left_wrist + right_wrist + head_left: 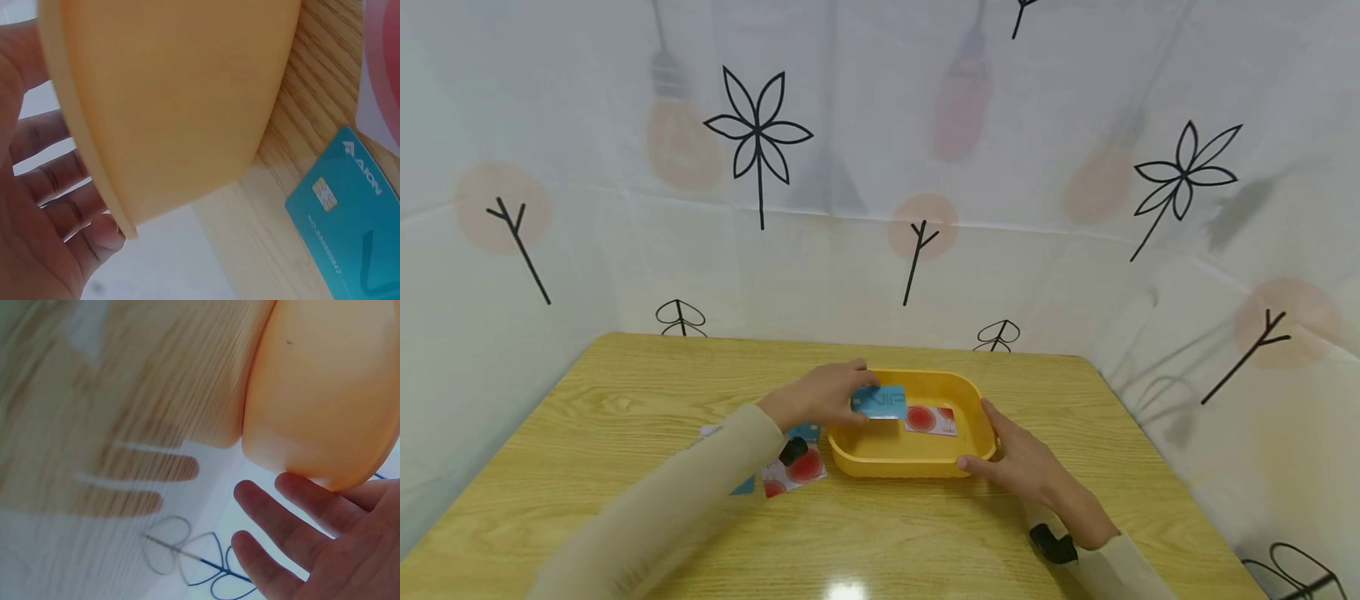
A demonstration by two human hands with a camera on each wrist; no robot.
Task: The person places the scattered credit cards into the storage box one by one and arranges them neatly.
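A light blue bank card [882, 402] is pinched in my left hand [827, 395], above the left part of a yellow plastic tray [910, 468]. Inside the tray lies a white card with red circles [931, 420]. My right hand [1026, 460] holds the tray's right end, thumb at the near corner and fingers along the side; in the right wrist view some fingers [284, 525] stand off the wall. In the left wrist view, the tray wall [181, 106] hides the held card, and another blue chip card [350, 212] lies on the table.
Left of the tray, more cards lie on the wooden table [880, 533], among them a red-and-white card [793, 472] and a blue card [806, 432], partly covered by the left forearm. A patterned white cloth [850, 275] hangs behind the table.
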